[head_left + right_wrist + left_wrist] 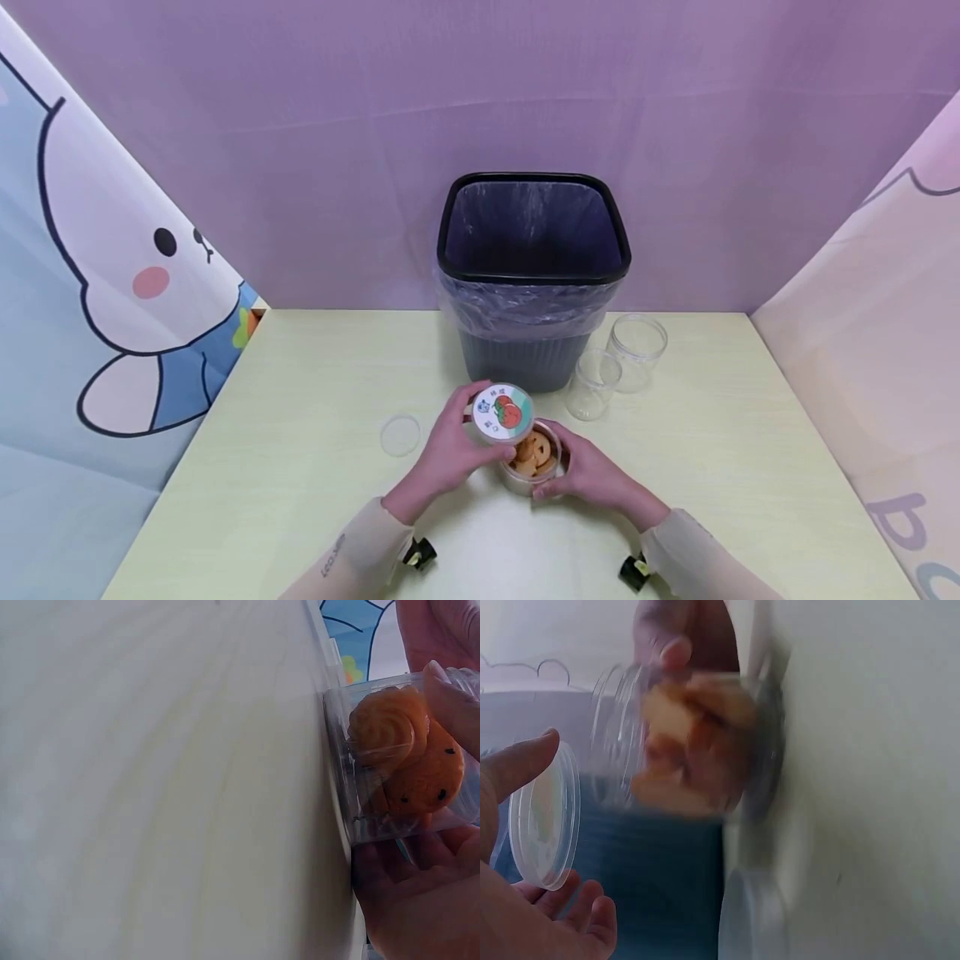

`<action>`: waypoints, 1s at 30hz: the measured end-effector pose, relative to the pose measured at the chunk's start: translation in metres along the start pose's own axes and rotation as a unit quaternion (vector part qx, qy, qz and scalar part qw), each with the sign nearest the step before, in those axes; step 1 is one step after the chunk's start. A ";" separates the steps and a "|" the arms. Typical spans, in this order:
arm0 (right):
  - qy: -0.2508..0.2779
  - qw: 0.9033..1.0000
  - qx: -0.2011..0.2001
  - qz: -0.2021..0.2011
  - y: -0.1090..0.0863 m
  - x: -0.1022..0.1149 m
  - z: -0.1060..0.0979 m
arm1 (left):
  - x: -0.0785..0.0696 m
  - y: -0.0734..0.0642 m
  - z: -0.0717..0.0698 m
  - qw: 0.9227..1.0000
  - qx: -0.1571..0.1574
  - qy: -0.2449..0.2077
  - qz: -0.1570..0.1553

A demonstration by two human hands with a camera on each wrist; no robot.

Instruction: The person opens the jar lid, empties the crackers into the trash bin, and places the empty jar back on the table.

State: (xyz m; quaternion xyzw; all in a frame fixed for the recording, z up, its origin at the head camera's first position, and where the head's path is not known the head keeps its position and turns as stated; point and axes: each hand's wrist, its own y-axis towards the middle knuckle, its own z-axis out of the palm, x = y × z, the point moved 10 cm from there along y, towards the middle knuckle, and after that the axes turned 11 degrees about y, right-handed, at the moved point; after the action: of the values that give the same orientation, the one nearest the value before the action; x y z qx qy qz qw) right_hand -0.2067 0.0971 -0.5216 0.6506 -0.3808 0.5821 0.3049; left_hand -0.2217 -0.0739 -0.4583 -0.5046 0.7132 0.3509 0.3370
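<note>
My left hand (455, 446) pinches a round lid (502, 412) by its rim, thumb on one side and fingers on the other. The lid has a white and green label with red fruit printed on it. In the left wrist view the lid (546, 817) is apart from the jar's mouth. A clear jar (697, 750) of cookies (534, 452) stands upright on the table, and my right hand (588, 473) grips it around its side. Through the jar wall, the right wrist view shows a swirled cookie (390, 727) and a flat one with dark specks (424, 776).
Behind the hands stands a dark bin (525, 362) with a black rim and a plastic liner. Two clear jars (592, 387) stand by its right side, one behind the other. A translucent round lid (400, 435) lies on the table (300, 467) left of my left hand.
</note>
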 end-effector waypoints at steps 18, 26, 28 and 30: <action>-0.020 1.000 -0.004 -0.018 0.000 0.000 -0.002 | 0.039 0.025 -0.080 0.998 -0.059 0.018 -0.019; -0.018 1.000 -0.004 -0.018 0.001 0.001 -0.002 | 0.072 0.035 -0.105 0.997 -0.004 0.053 -0.048; -0.017 1.000 -0.003 -0.018 0.001 0.001 -0.002 | 0.083 0.037 -0.110 0.996 0.016 0.060 -0.061; -0.018 1.000 -0.003 -0.018 0.001 0.002 -0.002 | 0.094 0.039 -0.114 0.995 0.033 0.068 -0.069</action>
State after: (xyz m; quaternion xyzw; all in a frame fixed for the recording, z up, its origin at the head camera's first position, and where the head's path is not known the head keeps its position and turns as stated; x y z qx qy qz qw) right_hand -0.2084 0.0978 -0.5198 0.6672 -0.3762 0.5630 0.3106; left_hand -0.2983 -0.2060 -0.4701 -0.5638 0.7090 0.2685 0.3277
